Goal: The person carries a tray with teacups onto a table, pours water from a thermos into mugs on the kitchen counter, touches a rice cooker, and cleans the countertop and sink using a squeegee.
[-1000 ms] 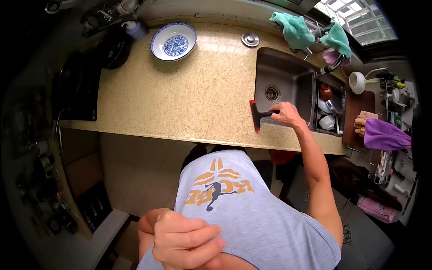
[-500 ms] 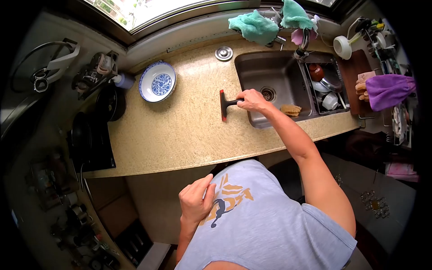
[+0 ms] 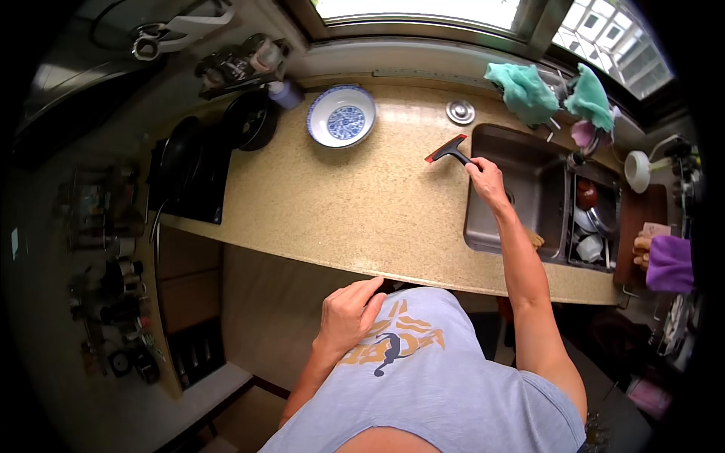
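Observation:
My right hand [image 3: 487, 181] is closed around the handle of a small black squeegee [image 3: 451, 149] with red ends on its blade. The squeegee is over the countertop [image 3: 340, 204], left of the sink [image 3: 529, 204], its blade slanting up to the right. Whether the blade touches the surface I cannot tell. In front of my shirt, by the counter's front edge, my left hand [image 3: 347, 313] is empty, its fingers loosely stretched and the thumb apart. A round metal sink strainer plug [image 3: 461, 112] lies just beyond the squeegee.
A blue-and-white bowl [image 3: 341, 116] stands at the back of the counter. Left of it are a dark pot [image 3: 251, 121] and a black stove [image 3: 189, 181]. Dishes sit in a rack [image 3: 593, 223] at the sink's right side. Green cloths [image 3: 522, 92] hang by the faucet.
My view has turned, so the counter appears shifted right. The squeegee has moved toward the back of the counter, and its blade has gone from upright to slanted. My left hand stays near my body.

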Available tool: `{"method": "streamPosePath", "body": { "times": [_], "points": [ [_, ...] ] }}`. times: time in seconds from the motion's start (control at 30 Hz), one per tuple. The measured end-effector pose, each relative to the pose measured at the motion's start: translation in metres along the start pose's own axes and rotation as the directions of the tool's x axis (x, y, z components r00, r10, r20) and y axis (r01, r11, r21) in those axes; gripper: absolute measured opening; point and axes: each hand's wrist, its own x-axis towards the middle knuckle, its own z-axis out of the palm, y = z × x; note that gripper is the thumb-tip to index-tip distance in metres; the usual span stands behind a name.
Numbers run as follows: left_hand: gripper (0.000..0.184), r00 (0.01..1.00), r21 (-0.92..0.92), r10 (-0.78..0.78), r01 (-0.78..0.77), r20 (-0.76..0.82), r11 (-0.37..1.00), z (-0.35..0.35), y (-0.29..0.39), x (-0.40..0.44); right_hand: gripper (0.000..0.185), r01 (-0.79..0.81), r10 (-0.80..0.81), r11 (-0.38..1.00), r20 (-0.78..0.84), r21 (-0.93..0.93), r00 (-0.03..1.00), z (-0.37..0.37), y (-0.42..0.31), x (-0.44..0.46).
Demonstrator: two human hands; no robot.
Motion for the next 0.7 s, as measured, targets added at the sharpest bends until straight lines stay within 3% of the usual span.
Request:
{"method": "streamPosePath", "body": {
  "times": [0.13, 0.17, 0.23, 0.27, 0.33, 0.43, 0.5, 0.57, 0.6, 0.7],
  "points": [
    [0.025, 0.996, 0.05, -0.043, 0.047, -0.076, 0.998, -0.012, 0.01, -0.019, 0.041, 0.106, -0.113, 0.992, 0.11, 0.065, 0.988, 0.062, -0.043, 0.057],
    [0.025, 0.995, 0.055, -0.06, 0.064, -0.074, 0.996, -0.013, 0.009, -0.026, 0.043, 0.193, -0.196, 0.977, 0.035, 0.087, 0.98, 0.077, -0.042, 0.072],
    [0.026, 0.987, 0.064, -0.094, 0.103, -0.129, 0.993, -0.012, 0.007, -0.039, 0.046, 0.371, -0.371, 0.927, 0.001, -0.056, 0.929, 0.095, -0.032, 0.1],
    [0.026, 0.985, 0.055, -0.113, 0.122, -0.133, 0.991, -0.011, 0.006, -0.045, 0.045, 0.357, -0.34, 0.915, 0.118, -0.187, 0.933, 0.088, -0.043, 0.097],
    [0.027, 0.972, 0.037, -0.187, 0.194, -0.14, 0.98, -0.01, 0.002, -0.062, 0.037, 0.476, -0.473, 0.831, 0.086, -0.289, 0.877, 0.092, -0.041, 0.079],
    [0.028, 0.955, 0.052, -0.226, 0.24, -0.193, 0.969, -0.007, -0.008, -0.088, 0.03, 0.608, -0.603, 0.786, 0.078, -0.109, 0.794, 0.098, -0.039, 0.022],
    [0.03, 0.921, 0.023, -0.306, 0.321, -0.241, 0.947, 0.004, -0.017, -0.104, 0.021, 0.629, -0.602, 0.775, 0.223, -0.07, 0.767, 0.103, -0.043, -0.021],
    [0.033, 0.892, 0.085, -0.445, 0.45, -0.073, 0.889, 0.013, -0.025, -0.116, 0.016, 0.508, -0.509, 0.856, 0.312, 0.093, 0.802, 0.117, -0.042, -0.063],
    [0.039, 0.86, 0.107, -0.509, 0.504, 0.028, 0.857, 0.011, -0.024, -0.119, 0.015, 0.532, -0.547, 0.835, 0.333, 0.144, 0.768, 0.122, -0.047, -0.084],
    [0.044, 0.812, 0.214, -0.574, 0.544, 0.11, 0.811, 0.022, -0.024, -0.143, 0.016, 0.492, -0.575, 0.818, 0.395, 0.299, 0.716, 0.147, -0.036, -0.149]
  ]
}}
